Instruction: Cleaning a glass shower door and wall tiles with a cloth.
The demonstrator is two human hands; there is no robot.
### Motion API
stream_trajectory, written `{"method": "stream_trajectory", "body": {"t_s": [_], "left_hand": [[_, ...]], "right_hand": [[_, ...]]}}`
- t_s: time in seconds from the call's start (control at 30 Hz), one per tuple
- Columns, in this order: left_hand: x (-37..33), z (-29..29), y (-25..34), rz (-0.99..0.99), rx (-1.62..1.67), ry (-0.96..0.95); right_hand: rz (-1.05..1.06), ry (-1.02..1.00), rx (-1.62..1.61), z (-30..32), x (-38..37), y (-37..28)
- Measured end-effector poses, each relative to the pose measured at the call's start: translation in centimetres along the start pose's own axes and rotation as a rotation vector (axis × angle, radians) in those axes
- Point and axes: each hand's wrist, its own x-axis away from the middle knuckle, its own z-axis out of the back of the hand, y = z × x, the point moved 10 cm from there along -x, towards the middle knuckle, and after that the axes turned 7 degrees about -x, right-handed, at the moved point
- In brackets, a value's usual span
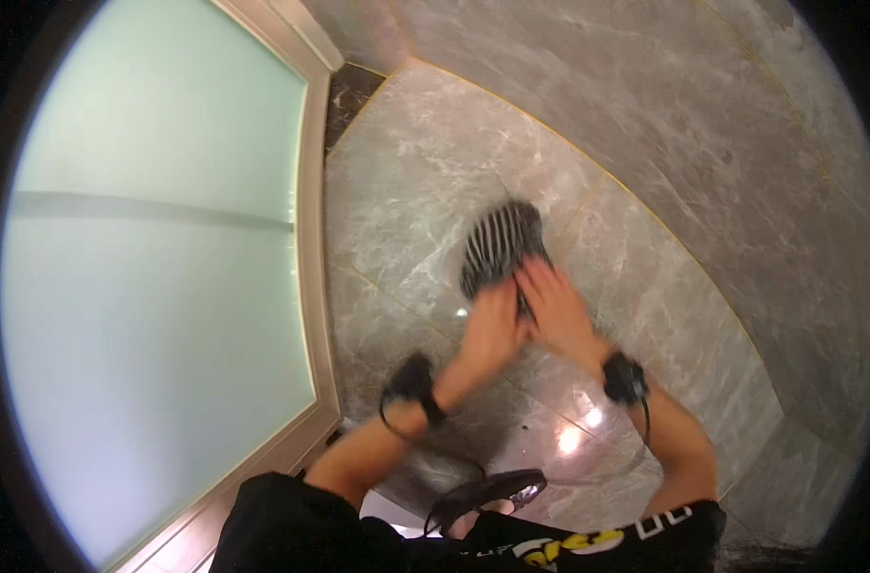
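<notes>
Nearest me, below the wrists, is a dark shoe; beyond it both hands meet at the near end of a striped cloth above the floor. The cloth lies straight ahead of my fingers, its long axis running away from me — the right hand reaches farther along its right side, the left meets its lower left. The right fingers look extended, the left blurred; I cannot tell whether either grips. Farther off stands the wall.
</notes>
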Motion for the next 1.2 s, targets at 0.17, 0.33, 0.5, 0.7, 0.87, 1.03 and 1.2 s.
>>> {"method": "stream_trajectory", "body": {"t_s": [0.17,0.33,0.5,0.7,0.87,1.03,1.2], "left_hand": [[3.8,-1.3,5.2,-0.063,0.01,-0.276],[-8.2,2.6,0.0,-0.172,-0.342,0.006],[-18.6,7.8,-4.4,-0.276,-0.509,0.218],[-6.5,3.4,-1.7,0.101,-0.3,-0.016],[3.2,1.9,2.2,0.19,-0.094,-0.076],[-6.3,3.6,1.6,-0.22,-0.551,0.023],[-17.6,9.1,-4.4,-0.317,-0.7,0.325]], "right_hand": [[-0.062,-0.154,0.015,-0.2,6.7,-1.3],[-0.022,0.163,0.163,3.1,-5.1,3.4],[0.068,0.48,0.061,7.8,-16.4,6.4],[0.097,0.33,-0.206,0.9,-5.4,3.2],[0.115,-0.002,-0.109,-0.5,4.1,-3.9],[0.057,0.299,-0.232,2.3,-3.0,3.4],[0.053,0.596,-0.099,8.5,-17.1,5.6]]}}
